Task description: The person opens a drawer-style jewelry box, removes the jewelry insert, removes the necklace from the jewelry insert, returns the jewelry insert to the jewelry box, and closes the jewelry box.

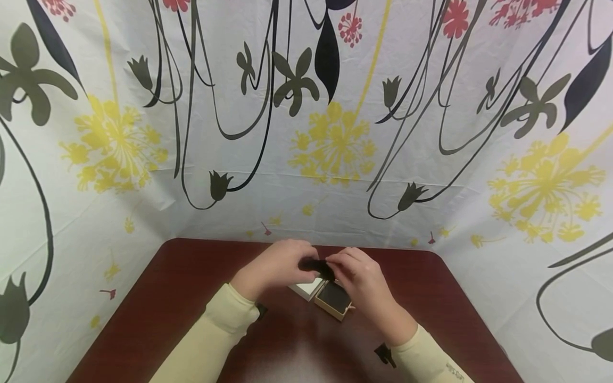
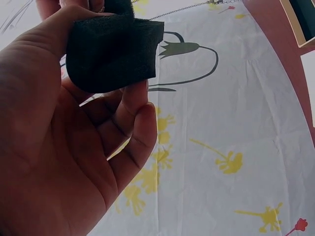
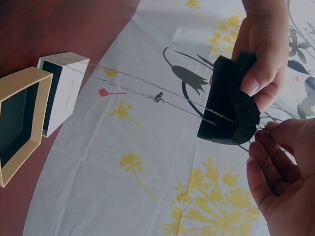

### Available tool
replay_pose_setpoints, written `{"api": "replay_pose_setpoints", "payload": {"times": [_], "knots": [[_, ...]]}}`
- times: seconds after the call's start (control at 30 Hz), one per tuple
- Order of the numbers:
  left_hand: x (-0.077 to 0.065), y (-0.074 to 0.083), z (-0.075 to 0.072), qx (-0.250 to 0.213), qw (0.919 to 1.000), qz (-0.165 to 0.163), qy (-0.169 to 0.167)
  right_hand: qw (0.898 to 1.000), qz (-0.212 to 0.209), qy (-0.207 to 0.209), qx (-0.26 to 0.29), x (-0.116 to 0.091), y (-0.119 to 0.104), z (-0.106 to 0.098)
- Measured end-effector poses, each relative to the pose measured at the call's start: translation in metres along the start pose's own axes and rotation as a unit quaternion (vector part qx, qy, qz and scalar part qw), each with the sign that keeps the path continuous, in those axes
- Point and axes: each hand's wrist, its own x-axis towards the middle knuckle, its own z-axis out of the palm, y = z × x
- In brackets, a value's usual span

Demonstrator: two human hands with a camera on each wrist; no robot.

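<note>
Padding of soft-looking black foam (image 3: 229, 103), bent over on itself with one rounded edge, sits in the grip of the left hand (image 1: 287, 263), whose thumb presses against one face while the fingers curl beneath and behind it. From the right wrist view the foam lies between the two hands, just beside the fingertips of the right hand (image 1: 360, 276). That hand pinches, thumb against forefinger, a small silvery piece (image 3: 262, 127) at the foam's rounded edge, its other fingers loosely bent; whether this piece is a pendant or part of a chain is too small to tell. On the foam's opposite side, a fine silver-coloured metal chain (image 3: 133, 90) runs away in two strands toward the boxes, with a small knotted or ornamental bit (image 3: 158, 98) partway along one strand. Well apart from the foam in that view, and below the hands in the head view, an open rectangular gold-coloured box with a dark interior (image 1: 330, 315) rests on a dark red-brown table (image 1: 158, 298). Just beside it stands a white rectangular box part with gold lettering (image 3: 73, 88). Behind the table hangs a white cloth printed with flowers (image 1: 297, 138).
</note>
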Motion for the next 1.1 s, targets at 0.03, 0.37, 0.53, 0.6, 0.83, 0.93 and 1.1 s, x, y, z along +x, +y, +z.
{"api": "replay_pose_setpoints", "payload": {"times": [0.03,0.37,0.53,0.6,0.83,0.93,1.1], "knots": [[0.000,0.000,0.000,0.000,1.0000,0.000,-0.001,1.000,0.002,-0.002,-0.001,0.000,0.000,-0.001],[0.000,0.002,0.001,-0.007,1.0000,0.002,-0.006,1.000,0.012,-0.008,-0.014,0.005,0.001,-0.005],[0.000,0.003,0.001,-0.006,1.0000,0.002,-0.006,1.000,0.008,-0.009,-0.013,0.007,0.001,-0.007],[0.001,0.003,0.001,-0.002,1.0000,0.004,-0.005,1.000,0.006,-0.007,-0.014,0.008,0.001,-0.008],[0.001,0.003,0.002,-0.001,1.0000,0.004,-0.006,1.000,0.008,-0.007,-0.023,0.010,0.001,-0.009],[0.001,0.003,0.002,-0.004,1.0000,0.002,-0.009,1.000,0.005,-0.011,-0.028,0.010,0.002,-0.010],[0.001,0.003,0.003,-0.004,0.9999,0.001,-0.012,0.999,0.009,-0.015,-0.034,0.012,0.001,-0.012]]}}
